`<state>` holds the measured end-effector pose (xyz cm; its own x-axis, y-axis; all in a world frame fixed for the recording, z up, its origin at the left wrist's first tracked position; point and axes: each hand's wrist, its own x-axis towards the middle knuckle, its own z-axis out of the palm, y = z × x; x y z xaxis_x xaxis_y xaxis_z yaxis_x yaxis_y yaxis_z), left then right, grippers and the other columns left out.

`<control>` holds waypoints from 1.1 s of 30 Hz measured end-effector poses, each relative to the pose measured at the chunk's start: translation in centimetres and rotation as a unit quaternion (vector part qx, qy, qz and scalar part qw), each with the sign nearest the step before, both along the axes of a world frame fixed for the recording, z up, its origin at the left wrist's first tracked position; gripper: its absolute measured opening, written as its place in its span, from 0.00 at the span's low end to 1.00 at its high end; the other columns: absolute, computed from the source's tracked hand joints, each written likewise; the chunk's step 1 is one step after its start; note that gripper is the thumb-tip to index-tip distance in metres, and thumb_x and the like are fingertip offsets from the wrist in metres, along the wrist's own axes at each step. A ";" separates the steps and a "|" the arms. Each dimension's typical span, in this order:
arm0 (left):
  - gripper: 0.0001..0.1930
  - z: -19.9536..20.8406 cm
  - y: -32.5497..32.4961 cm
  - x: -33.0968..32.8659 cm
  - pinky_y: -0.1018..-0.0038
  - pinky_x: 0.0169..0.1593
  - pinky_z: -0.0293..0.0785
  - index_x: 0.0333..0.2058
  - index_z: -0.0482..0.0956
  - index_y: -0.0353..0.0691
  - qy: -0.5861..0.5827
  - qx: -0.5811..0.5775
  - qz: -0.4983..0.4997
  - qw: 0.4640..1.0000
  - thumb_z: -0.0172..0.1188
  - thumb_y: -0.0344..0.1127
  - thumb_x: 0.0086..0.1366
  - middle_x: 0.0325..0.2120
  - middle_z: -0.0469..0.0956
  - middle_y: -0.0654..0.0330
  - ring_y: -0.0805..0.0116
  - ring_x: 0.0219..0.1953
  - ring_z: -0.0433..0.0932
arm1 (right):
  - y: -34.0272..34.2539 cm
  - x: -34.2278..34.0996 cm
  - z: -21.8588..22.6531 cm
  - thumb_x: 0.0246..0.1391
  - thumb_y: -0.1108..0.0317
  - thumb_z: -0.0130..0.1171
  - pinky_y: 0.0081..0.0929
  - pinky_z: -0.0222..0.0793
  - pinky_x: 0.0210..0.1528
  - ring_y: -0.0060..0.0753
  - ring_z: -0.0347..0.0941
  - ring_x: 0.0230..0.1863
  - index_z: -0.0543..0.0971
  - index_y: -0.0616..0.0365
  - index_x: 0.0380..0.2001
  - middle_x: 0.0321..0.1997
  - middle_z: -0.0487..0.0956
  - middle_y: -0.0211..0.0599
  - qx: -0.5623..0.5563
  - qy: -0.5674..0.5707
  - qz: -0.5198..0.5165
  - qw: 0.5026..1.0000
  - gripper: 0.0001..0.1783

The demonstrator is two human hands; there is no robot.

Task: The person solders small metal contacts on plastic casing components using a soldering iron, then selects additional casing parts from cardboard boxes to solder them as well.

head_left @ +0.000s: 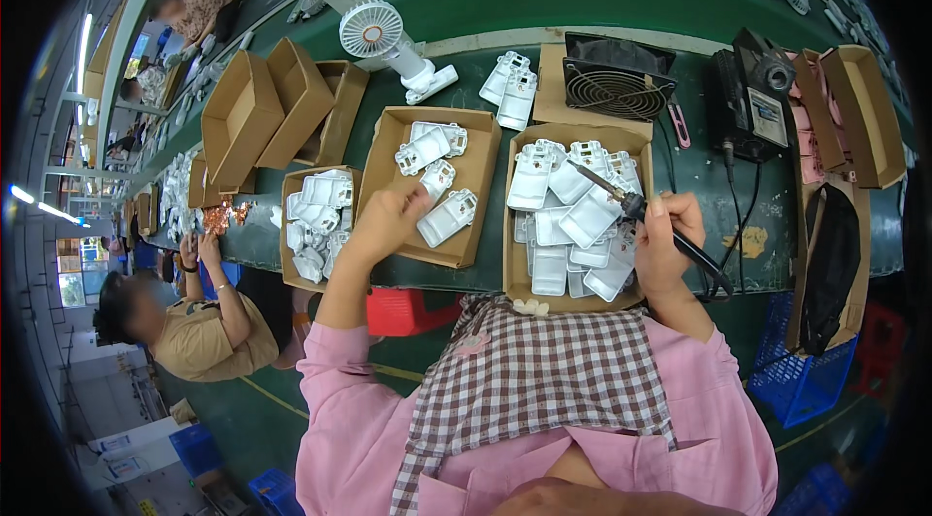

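My right hand (670,239) grips a soldering iron (701,260) with a black handle. Its metal tip points up and left over a cardboard box (512,273) piled with white plastic housings (550,225). My left hand (390,220) reaches over the middle cardboard box (379,142), fingers closed at the lower end of a white housing (437,180) with small electronic parts at its top. Two similar pieces lie in that box, an upper housing (427,147) and a lower housing (449,217). The fingertips partly hide the piece they pinch.
A small white fan (373,29) stands behind the boxes. Further right are a black fume fan (617,77), a pink cutter (679,125) and a black soldering station (755,103) with a trailing cable. Left sits another box of housings (320,205). A co-worker (209,332) sits beyond it.
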<state>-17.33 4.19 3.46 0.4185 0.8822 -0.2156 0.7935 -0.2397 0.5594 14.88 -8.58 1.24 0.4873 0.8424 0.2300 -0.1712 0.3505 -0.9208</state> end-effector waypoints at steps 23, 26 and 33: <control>0.15 0.5 5.0 1.0 0.79 0.24 0.77 0.43 0.64 0.37 -0.320 -0.031 0.244 0.915 0.54 0.22 0.57 0.31 0.74 0.56 0.69 0.27 0.78 | 0.1 0.2 -0.2 0.57 0.75 0.51 0.14 0.54 0.21 0.13 0.58 0.17 0.65 0.59 0.27 0.18 0.65 0.27 0.006 0.005 0.003 1.000 0.08; 0.10 -1.0 3.8 -0.1 0.80 0.22 0.76 0.39 0.64 0.36 -0.325 -0.111 0.281 0.896 0.53 0.23 0.59 0.29 0.74 0.57 0.71 0.27 0.78 | 0.0 0.1 -0.1 0.57 0.75 0.51 0.14 0.54 0.21 0.13 0.58 0.18 0.65 0.59 0.27 0.19 0.65 0.27 0.003 0.016 0.007 1.000 0.07; 0.12 -2.8 1.8 -1.3 0.61 0.41 0.70 0.33 0.70 0.34 0.061 0.004 0.148 0.987 0.61 0.34 0.55 0.31 0.77 0.47 0.46 0.33 0.76 | 0.0 0.1 -0.1 0.57 0.76 0.51 0.14 0.54 0.21 0.13 0.58 0.17 0.65 0.59 0.27 0.19 0.65 0.27 0.001 0.003 0.002 1.000 0.07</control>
